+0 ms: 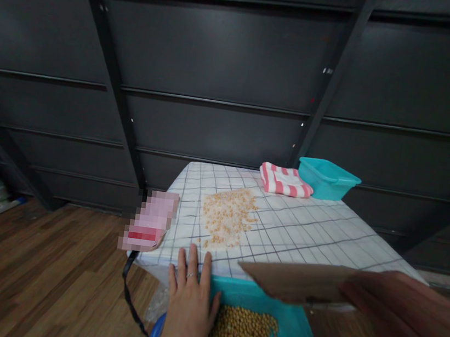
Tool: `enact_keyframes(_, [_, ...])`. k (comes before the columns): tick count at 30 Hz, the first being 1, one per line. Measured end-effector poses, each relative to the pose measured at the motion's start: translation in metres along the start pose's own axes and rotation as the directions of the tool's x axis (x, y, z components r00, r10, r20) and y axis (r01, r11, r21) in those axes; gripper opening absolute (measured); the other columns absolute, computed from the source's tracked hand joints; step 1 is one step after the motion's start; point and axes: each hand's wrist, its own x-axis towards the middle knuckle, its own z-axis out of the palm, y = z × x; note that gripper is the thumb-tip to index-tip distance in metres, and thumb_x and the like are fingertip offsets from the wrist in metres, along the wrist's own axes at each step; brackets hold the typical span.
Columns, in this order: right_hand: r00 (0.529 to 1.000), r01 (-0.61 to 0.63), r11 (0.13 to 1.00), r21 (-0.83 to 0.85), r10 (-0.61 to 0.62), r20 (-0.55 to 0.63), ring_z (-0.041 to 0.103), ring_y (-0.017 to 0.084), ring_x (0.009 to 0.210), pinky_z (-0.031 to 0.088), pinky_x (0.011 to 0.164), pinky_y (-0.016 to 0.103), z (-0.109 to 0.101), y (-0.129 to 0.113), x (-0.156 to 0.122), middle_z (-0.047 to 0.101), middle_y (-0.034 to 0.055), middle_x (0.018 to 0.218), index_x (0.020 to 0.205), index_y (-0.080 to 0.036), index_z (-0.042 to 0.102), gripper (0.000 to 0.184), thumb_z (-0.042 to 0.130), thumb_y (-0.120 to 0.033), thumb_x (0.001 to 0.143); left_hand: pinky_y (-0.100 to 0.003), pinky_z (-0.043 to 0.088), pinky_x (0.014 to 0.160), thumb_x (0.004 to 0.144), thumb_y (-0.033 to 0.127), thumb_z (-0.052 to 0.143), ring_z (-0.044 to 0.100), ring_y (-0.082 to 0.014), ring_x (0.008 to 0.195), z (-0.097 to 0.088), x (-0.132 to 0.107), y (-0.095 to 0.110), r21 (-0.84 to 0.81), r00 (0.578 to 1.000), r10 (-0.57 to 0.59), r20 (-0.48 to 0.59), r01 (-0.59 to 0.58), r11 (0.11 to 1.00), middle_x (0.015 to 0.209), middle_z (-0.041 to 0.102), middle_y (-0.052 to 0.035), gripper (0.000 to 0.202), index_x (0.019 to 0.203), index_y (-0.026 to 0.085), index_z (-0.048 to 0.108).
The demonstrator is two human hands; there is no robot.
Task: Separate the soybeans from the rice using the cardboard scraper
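Note:
My left hand (191, 302) rests with fingers spread at the table's near edge, a ring on one finger. Beside it a teal tub (294, 332) holds a pile of yellow-brown beans (242, 334), which look like soybeans. Blurred by motion, my right hand (408, 320) grips a flat piece of cardboard (297, 280) above the tub's far right rim. Pale yellow kernels mixed with white grains (227, 216) lie spread on the checked tablecloth (303, 234), just past my left fingertips.
A second teal tub (329, 182) stands at the table's back right, next to a folded red-and-white striped cloth (285, 181). A pixelated pink object (154, 217) lies at the left edge, with a black strap (129, 283) hanging below. Dark panels (223, 52) rise behind the table.

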Motion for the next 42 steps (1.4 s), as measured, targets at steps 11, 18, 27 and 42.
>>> enact_keyframes(11, [0.997, 0.065, 0.971, -0.230, -0.054, 0.055, 0.057, 0.018, 0.065, 0.045, 0.059, 0.031, 0.063, 0.060, 0.028, 0.064, 0.0065, 0.073, 0.089, -0.014, 0.059, 0.033, 0.034, 0.001, 0.072, -0.059, 0.034, 0.092, 0.076, 0.020, 0.045, 0.029, -0.0416, 0.124, 0.002, -0.001, -0.001, 0.033, 1.000, 0.004, -0.009, -0.004, 0.999, 0.135, 0.037, -0.0223, 0.049, 0.124, 0.011, 0.045])
enact_keyframes(18, [1.000, 0.002, 0.982, -0.186, -0.003, -0.004, 0.058, 0.019, 0.070, 0.044, 0.061, 0.032, 0.102, 0.083, 0.040, 0.065, 0.0075, 0.077, 0.090, -0.015, 0.061, 0.035, 0.036, 0.001, 0.071, -0.060, 0.033, 0.092, 0.077, 0.025, 0.044, 0.026, -0.0414, 0.125, 0.008, -0.002, -0.007, 0.012, 0.999, 0.049, 0.012, -0.049, 0.999, 0.137, 0.035, -0.0206, 0.053, 0.129, 0.013, 0.039])
enact_keyframes(27, [0.999, 0.047, 0.995, -0.084, -0.048, -0.010, 0.060, 0.017, 0.074, 0.048, 0.067, 0.032, 0.107, 0.078, 0.038, 0.065, 0.0052, 0.079, 0.090, -0.016, 0.060, 0.037, 0.034, 0.002, 0.070, -0.060, 0.034, 0.090, 0.077, 0.024, 0.043, 0.028, -0.0430, 0.123, 0.005, -0.002, -0.005, 0.023, 0.998, 0.061, -0.027, -0.061, 0.998, 0.135, 0.035, -0.0232, 0.051, 0.127, 0.012, 0.042])
enact_keyframes(42, [0.998, 0.043, 0.995, -0.088, -0.046, -0.030, 0.060, 0.017, 0.074, 0.050, 0.066, 0.032, 0.079, 0.075, 0.023, 0.066, 0.0059, 0.080, 0.093, -0.016, 0.058, 0.036, 0.036, 0.002, 0.071, -0.058, 0.035, 0.091, 0.075, 0.022, 0.047, 0.030, -0.0425, 0.123, 0.001, 0.000, -0.001, 0.032, 0.999, 0.031, -0.013, -0.030, 0.999, 0.134, 0.038, -0.0225, 0.049, 0.123, 0.011, 0.046])
